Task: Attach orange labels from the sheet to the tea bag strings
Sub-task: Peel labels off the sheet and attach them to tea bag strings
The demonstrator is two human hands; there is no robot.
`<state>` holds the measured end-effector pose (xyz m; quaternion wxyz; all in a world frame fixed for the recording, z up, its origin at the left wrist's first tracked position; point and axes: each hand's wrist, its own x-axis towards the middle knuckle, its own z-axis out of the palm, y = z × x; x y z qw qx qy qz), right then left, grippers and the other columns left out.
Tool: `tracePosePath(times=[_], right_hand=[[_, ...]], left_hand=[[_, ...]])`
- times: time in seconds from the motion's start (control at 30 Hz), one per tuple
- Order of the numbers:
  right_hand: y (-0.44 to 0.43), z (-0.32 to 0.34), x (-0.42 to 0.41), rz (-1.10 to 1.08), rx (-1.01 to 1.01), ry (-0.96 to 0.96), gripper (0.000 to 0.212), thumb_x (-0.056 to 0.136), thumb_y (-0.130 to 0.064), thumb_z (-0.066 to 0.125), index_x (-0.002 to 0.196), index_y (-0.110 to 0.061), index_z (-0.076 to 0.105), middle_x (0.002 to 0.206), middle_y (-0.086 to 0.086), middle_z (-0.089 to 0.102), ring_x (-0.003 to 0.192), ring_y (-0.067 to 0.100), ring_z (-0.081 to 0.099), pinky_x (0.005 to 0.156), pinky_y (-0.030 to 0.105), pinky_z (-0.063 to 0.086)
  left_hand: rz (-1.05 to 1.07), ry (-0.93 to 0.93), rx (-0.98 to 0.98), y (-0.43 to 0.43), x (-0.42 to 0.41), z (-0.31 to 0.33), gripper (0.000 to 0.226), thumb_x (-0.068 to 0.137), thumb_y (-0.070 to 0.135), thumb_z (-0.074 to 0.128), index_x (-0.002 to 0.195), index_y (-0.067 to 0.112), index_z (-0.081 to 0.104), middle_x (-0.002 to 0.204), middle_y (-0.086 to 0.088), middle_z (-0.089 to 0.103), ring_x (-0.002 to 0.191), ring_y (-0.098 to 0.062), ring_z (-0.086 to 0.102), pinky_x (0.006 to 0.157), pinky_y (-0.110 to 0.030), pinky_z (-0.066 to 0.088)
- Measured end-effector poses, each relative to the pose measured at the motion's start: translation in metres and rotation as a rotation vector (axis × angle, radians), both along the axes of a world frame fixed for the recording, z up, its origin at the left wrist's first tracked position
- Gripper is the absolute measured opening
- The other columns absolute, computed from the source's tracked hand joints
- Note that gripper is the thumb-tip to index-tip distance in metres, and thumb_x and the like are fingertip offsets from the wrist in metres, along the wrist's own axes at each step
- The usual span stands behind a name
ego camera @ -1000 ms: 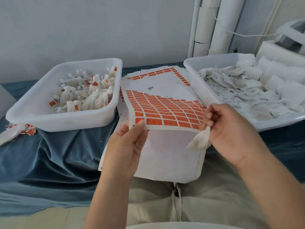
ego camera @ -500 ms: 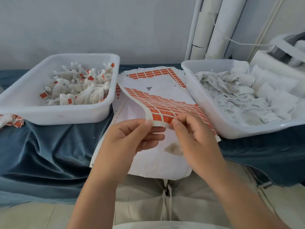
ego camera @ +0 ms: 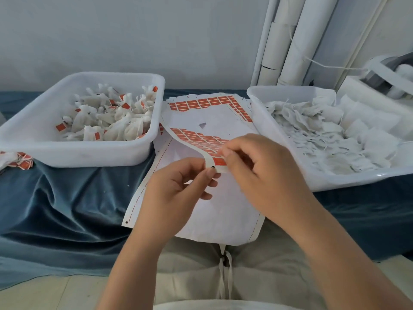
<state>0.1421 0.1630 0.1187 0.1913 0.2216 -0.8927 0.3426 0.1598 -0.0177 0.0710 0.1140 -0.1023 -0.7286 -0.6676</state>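
Label peel, frame centre
Left hand (ego camera: 176, 193) pinches the bent sheet (ego camera: 196, 139); right hand (ego camera: 263, 173) nips an orange label (ego camera: 220, 162): peel slowly, edge-first.

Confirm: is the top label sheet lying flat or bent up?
Bent up. The left hand pinches the near corner, so the label sheet curves up off the stack; the right hand pinches an orange label.

Your label sheet (ego camera: 196, 142) is white backing with rows of orange labels, a good chunk already peeled off, and it's curled into an S. Your left hand (ego camera: 176, 191) pinches its near corner and your right hand (ego camera: 261, 173) pinches at the edge labels. Tagged tea bags (ego camera: 111, 121) are heaped in the left tub (ego camera: 89, 153), plain tea bags (ego camera: 324, 135) in the right tub (ego camera: 335, 182).
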Motion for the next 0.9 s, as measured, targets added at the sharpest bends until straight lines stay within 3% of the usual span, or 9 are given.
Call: tracePosePath(times=[0.13, 0.23, 0.33, 0.43, 0.57, 0.67, 0.77, 0.83, 0.9], right_hand=[[0.0, -0.009, -0.001, 0.092, 0.066, 0.022, 0.027, 0.104, -0.032, 0.061, 0.083, -0.019, 0.072, 0.069, -0.011, 0.056, 0.071, 0.014, 0.055, 0.062, 0.018, 0.039], [0.004, -0.007, -0.003, 0.149, 0.147, 0.072, 0.025, 0.101, -0.037, 0.065, 0.089, -0.02, 0.079, 0.072, -0.009, 0.061, 0.07, 0.014, 0.055, 0.062, 0.023, 0.041], [0.006, -0.006, -0.005, 0.18, 0.174, 0.121, 0.019, 0.1, -0.022, 0.069, 0.085, -0.016, 0.079, 0.068, -0.006, 0.058, 0.066, 0.013, 0.051, 0.06, 0.023, 0.038], [0.004, -0.007, -0.005, 0.147, 0.194, 0.171, 0.029, 0.096, -0.012, 0.069, 0.067, -0.01, 0.065, 0.061, -0.002, 0.05, 0.06, 0.017, 0.046, 0.056, 0.03, 0.036], [0.004, -0.008, -0.008, 0.106, 0.2, 0.227, 0.032, 0.093, -0.012, 0.068, 0.062, -0.011, 0.059, 0.06, -0.003, 0.049, 0.057, 0.016, 0.046, 0.053, 0.032, 0.038], [0.006, -0.012, -0.008, 0.026, -0.005, 0.082, 0.03, 0.092, -0.018, 0.065, 0.063, -0.013, 0.063, 0.059, -0.004, 0.057, 0.055, 0.016, 0.054, 0.05, 0.034, 0.044], [0.016, -0.015, -0.008, -0.063, -0.468, -0.179, 0.028, 0.094, -0.019, 0.061, 0.072, -0.023, 0.077, 0.07, -0.01, 0.075, 0.053, 0.012, 0.071, 0.042, 0.032, 0.054], [0.024, -0.019, -0.008, -0.107, -0.661, -0.231, 0.044, 0.098, -0.017, 0.057, 0.057, -0.03, 0.067, 0.058, -0.017, 0.065, 0.05, 0.006, 0.065, 0.039, 0.027, 0.049], [0.028, -0.025, -0.007, -0.096, -0.829, -0.281, 0.05, 0.1, -0.016, 0.057, 0.051, -0.025, 0.05, 0.054, -0.012, 0.046, 0.051, 0.002, 0.052, 0.045, 0.017, 0.046]], left_hand=[[0.004, 0.061, -0.104, -0.004, -0.001, -0.002, 0.013, 0.1, 0.011, 0.068, 0.098, 0.017, 0.079, 0.084, 0.009, 0.076, 0.084, -0.009, 0.075, 0.064, -0.017, 0.058], [0.003, 0.113, -0.219, -0.01, -0.003, -0.003, 0.017, 0.101, 0.009, 0.066, 0.099, 0.017, 0.08, 0.086, 0.011, 0.075, 0.086, -0.007, 0.074, 0.064, -0.016, 0.058], [-0.005, 0.143, -0.274, -0.012, -0.003, -0.003, 0.016, 0.103, 0.01, 0.064, 0.097, 0.015, 0.078, 0.087, 0.012, 0.074, 0.088, -0.006, 0.074, 0.064, -0.016, 0.058], [-0.007, 0.157, -0.312, -0.012, -0.002, -0.002, 0.015, 0.103, 0.01, 0.063, 0.098, 0.015, 0.077, 0.087, 0.015, 0.074, 0.087, -0.005, 0.075, 0.065, -0.017, 0.059], [-0.008, 0.168, -0.347, -0.012, -0.001, 0.0, 0.014, 0.102, 0.012, 0.064, 0.099, 0.016, 0.077, 0.088, 0.019, 0.075, 0.086, -0.005, 0.075, 0.065, -0.022, 0.061], [0.0, 0.069, -0.282, -0.015, -0.001, -0.002, 0.013, 0.101, 0.015, 0.067, 0.094, 0.019, 0.078, 0.087, 0.015, 0.077, 0.082, -0.007, 0.075, 0.063, -0.022, 0.06], [0.009, -0.164, -0.225, -0.024, -0.006, -0.001, 0.016, 0.099, 0.017, 0.068, 0.087, 0.022, 0.078, 0.083, 0.01, 0.079, 0.075, -0.007, 0.075, 0.063, -0.018, 0.058], [0.029, -0.334, -0.296, -0.031, -0.011, -0.001, 0.018, 0.098, 0.02, 0.068, 0.084, 0.023, 0.078, 0.08, 0.01, 0.079, 0.071, -0.005, 0.075, 0.065, -0.021, 0.058], [0.077, -0.494, -0.438, -0.038, -0.014, -0.003, 0.022, 0.099, 0.031, 0.067, 0.082, 0.023, 0.078, 0.076, 0.011, 0.078, 0.068, -0.007, 0.075, 0.069, -0.028, 0.061]])
